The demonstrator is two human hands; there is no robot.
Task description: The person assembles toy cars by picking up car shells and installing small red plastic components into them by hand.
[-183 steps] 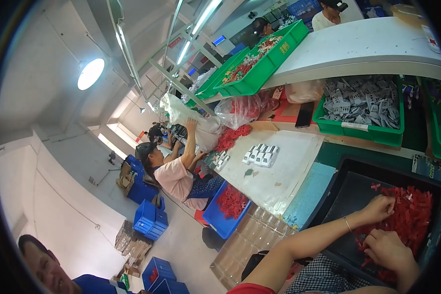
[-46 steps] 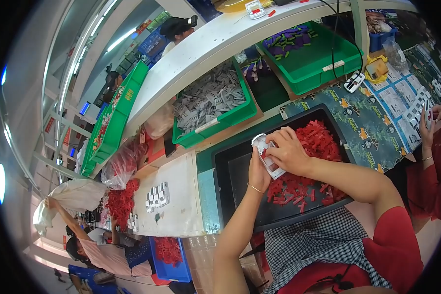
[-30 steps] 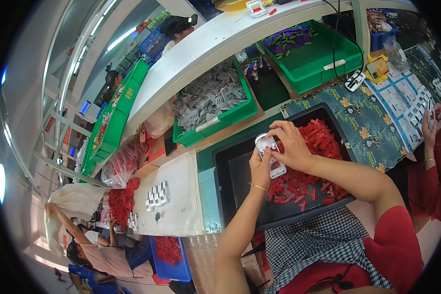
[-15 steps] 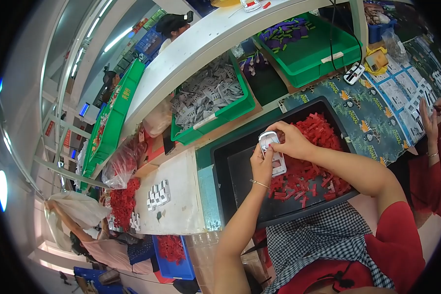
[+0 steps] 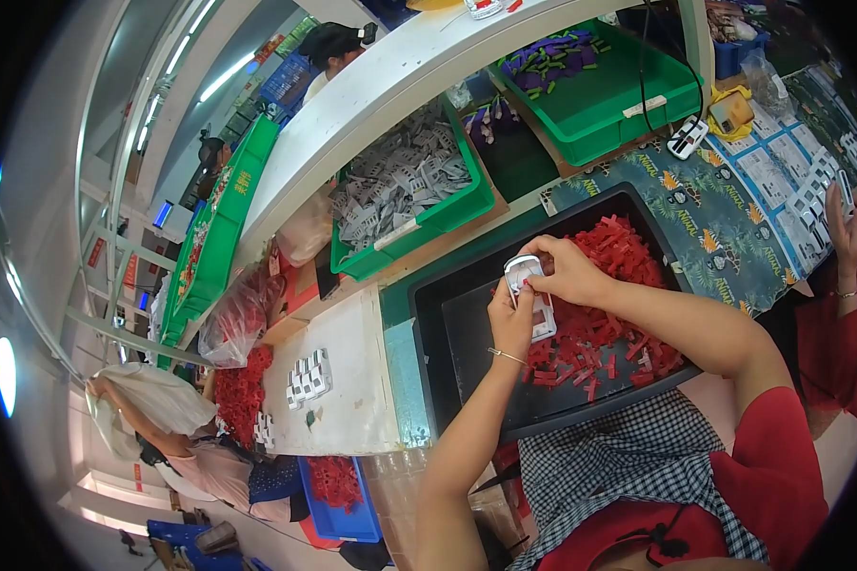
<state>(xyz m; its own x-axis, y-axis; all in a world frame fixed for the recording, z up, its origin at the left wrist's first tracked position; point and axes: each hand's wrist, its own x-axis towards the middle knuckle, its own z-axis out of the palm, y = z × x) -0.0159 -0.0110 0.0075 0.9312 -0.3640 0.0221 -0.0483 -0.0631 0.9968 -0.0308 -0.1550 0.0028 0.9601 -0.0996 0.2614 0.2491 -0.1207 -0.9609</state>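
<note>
Both my hands are closed on one white plastic casing (image 5: 543, 318), which looks like a toy car body with cut-out windows. My left hand (image 5: 510, 319) grips its lower left side, thumb on the front. My right hand (image 5: 571, 270) pinches its upper right edge. The casing is held above a black tray (image 5: 467, 381). Many small red plastic pieces (image 5: 619, 257) are heaped in the tray's right part, beneath and beside my right forearm. The fingers hide part of the casing.
Behind the tray stand a green bin (image 5: 409, 228) of grey-white parts and another green bin (image 5: 628, 105) with purple and green pieces. Several white pieces (image 5: 308, 377) lie on the white board at left. A co-worker's hand (image 5: 843, 238) is at right, near white casings.
My hands stay nearly still on the casing. At lower left, a person with a pale cloth has shifted slightly. The co-worker's hand at right has moved a little and now holds a white piece.
</note>
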